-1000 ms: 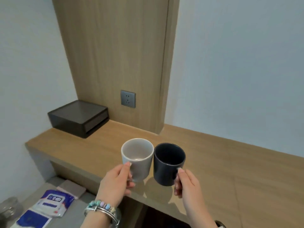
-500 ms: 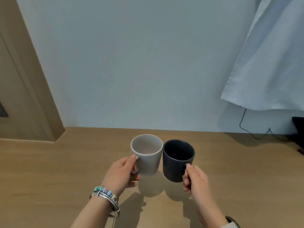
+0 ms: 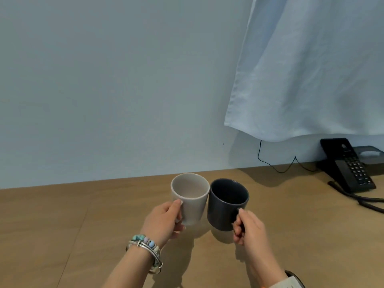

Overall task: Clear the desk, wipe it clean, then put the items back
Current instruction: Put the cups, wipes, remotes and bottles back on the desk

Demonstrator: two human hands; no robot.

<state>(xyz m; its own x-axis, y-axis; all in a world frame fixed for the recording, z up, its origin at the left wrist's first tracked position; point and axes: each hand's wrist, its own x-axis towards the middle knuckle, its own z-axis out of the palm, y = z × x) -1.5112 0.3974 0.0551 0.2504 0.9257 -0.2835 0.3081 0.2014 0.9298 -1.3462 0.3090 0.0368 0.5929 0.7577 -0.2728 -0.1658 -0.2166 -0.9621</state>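
Observation:
A light grey mug (image 3: 192,199) hangs just above the wooden desk (image 3: 62,221), with my left hand (image 3: 164,222) gripping its handle. Beside it, and touching it rim to rim, is a dark navy mug (image 3: 226,204), whose handle my right hand (image 3: 248,230) grips. Both mugs are upright and look empty. Their shadows fall on the desk below them, so they are lifted off the surface.
A black desk telephone (image 3: 349,166) with a coiled cord (image 3: 361,201) stands at the far right by the wall. A thin black cable (image 3: 274,165) runs along the wall. A white cloth (image 3: 311,69) hangs over the upper right.
The view has swung right along the desk, away from the black box and wall socket. Both mugs travelled right with my hands, and the telephone has come into view.

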